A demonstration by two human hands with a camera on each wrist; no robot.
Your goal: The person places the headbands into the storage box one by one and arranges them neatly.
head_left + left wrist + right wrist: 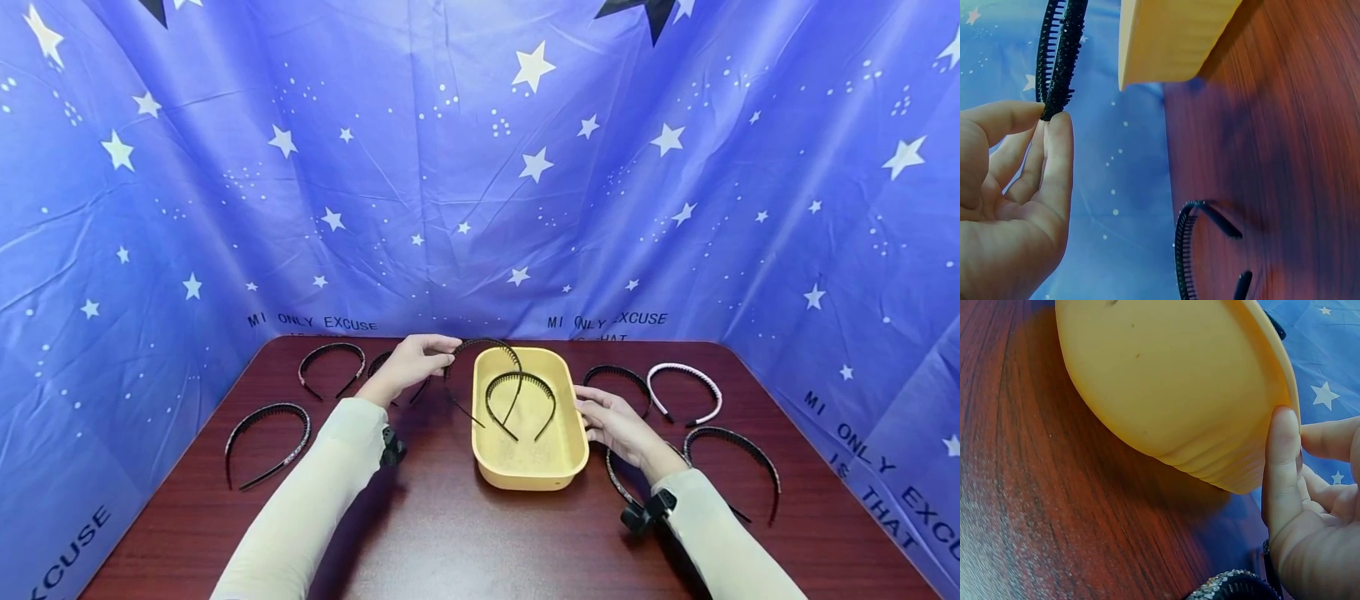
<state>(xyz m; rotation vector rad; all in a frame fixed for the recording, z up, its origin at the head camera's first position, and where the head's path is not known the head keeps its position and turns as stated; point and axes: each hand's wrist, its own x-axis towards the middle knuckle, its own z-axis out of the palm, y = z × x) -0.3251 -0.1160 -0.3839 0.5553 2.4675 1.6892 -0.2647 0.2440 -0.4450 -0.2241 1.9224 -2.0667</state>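
My left hand [411, 367] pinches a black toothed headband [1066, 56] between thumb and fingers. In the head view that headband is raised at the left side of a yellow plastic tub [531, 478], its arc reaching over the rim. A second black headband [553, 392] lies inside the tub. On the tub's right side, my right hand [622, 427] grips the rim; the right wrist view has the thumb [1283, 456] against the outer wall. Below the left hand, another black headband [1180, 256] rests on the table, partly covered by the hand in the head view.
Two headbands lie on the left, a dark one [306, 425] and one farther back [333, 347]. On the right lie a pink-and-white headband [717, 396], a black one [618, 371] and speckled ones [757, 454] near the right forearm. A starry blue cloth [450, 167] surrounds the brown table [420, 533].
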